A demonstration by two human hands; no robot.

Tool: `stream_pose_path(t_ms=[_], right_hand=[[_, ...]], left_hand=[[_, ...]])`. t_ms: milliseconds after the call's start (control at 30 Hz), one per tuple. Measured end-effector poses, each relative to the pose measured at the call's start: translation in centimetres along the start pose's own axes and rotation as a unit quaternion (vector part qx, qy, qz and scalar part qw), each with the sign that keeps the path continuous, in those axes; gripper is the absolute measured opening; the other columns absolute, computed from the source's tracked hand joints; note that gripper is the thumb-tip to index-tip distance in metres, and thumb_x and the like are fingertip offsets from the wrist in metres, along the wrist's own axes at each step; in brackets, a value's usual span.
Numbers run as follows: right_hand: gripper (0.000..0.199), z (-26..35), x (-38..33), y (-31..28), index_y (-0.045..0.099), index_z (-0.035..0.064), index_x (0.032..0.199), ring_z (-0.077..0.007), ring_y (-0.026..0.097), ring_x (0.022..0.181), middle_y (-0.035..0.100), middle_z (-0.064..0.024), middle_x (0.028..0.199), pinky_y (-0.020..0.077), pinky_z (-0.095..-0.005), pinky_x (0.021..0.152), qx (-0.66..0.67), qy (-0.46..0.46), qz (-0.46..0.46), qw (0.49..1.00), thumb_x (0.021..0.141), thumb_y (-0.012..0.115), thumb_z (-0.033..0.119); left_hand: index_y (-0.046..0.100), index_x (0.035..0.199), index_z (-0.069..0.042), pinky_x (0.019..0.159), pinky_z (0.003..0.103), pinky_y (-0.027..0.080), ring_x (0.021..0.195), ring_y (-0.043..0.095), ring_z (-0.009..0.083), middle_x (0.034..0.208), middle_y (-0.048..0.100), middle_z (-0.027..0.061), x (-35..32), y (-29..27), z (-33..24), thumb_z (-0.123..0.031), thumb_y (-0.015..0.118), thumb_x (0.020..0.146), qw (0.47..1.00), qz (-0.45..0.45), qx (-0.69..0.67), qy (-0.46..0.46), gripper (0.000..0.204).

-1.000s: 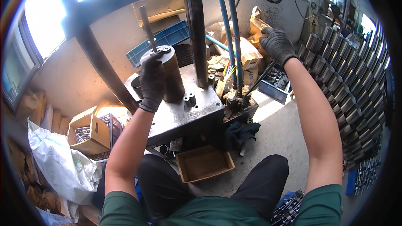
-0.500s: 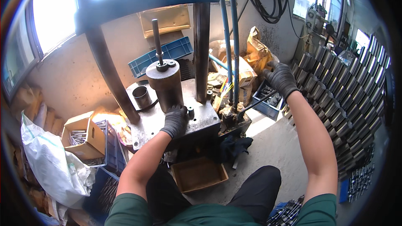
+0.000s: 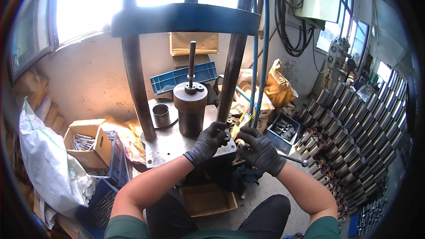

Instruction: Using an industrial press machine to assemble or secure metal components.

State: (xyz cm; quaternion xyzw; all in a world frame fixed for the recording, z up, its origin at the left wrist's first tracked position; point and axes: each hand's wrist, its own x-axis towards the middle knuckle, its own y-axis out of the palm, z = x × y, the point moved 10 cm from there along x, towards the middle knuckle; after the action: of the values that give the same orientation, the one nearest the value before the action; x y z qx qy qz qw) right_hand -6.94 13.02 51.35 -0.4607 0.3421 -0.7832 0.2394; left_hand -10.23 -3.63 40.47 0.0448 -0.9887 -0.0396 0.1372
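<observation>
In front of the press my left hand, in a dark grey glove, pinches a small metal ring, which looks like a bearing. My right hand, gloved alike, is just right of it, fingers apart and curved, with nothing visible in them. Behind my left hand a thick steel cylinder stands upright on the press plate. A thin rod rises from its top, with small rings around and beside the rod's foot. A ball-ended lever sticks out beyond my right wrist.
A short open tube stands on the plate's left. Posts and a blue crossbeam frame the press. Stacked metal cylinders fill the right side. A parts crate, wooden tray, carton and white sack stand around.
My right hand has left the lever and come in beside my left hand; the lever now sits lower. My left hand has moved off the cylinder's base and holds the small ring. The view has shifted.
</observation>
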Motion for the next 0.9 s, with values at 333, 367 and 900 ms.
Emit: stream_pose_path(t_ms=[333,367,900], right_hand=[[0.026,-1.9,15.0,7.1,0.073,0.0056,0.106,-0.0303,0.068,0.098,0.070,-0.0139,0.102,0.0552,-0.0386,0.086,0.090,-0.083,-0.110,0.986,0.082,0.080,0.010],[0.026,-2.5,16.6,7.2,0.073,0.0056,0.106,-0.0303,0.068,0.098,0.070,-0.0139,0.102,0.0552,-0.0386,0.086,0.088,-0.081,-0.111,0.987,0.082,0.080,0.010],[0.031,-8.0,24.8,14.7,0.072,0.0170,0.120,-0.0372,0.062,0.111,0.069,-0.0143,0.116,0.0489,-0.0484,0.099,-0.136,0.035,-0.041,0.989,0.097,0.058,0.032]], left_hand=[[0.060,0.120,-0.005,0.083,0.036,0.053,0.089,0.067,0.0247,0.097,0.068,0.0151,7.4,-13.1,-5.1,-0.009,0.064,0.096,0.960,-0.215,0.122,0.129,0.024],[0.061,0.121,-0.006,0.085,0.037,0.052,0.091,0.067,0.0259,0.098,0.069,0.0158,8.6,-14.4,-6.6,-0.011,0.065,0.096,0.948,-0.250,0.151,0.129,0.026],[0.059,0.109,-0.008,0.073,0.044,0.051,0.082,0.067,0.0318,0.088,0.068,0.0152,11.2,-16.7,-10.9,-0.023,0.060,0.101,0.899,-0.316,0.237,0.188,0.018]])
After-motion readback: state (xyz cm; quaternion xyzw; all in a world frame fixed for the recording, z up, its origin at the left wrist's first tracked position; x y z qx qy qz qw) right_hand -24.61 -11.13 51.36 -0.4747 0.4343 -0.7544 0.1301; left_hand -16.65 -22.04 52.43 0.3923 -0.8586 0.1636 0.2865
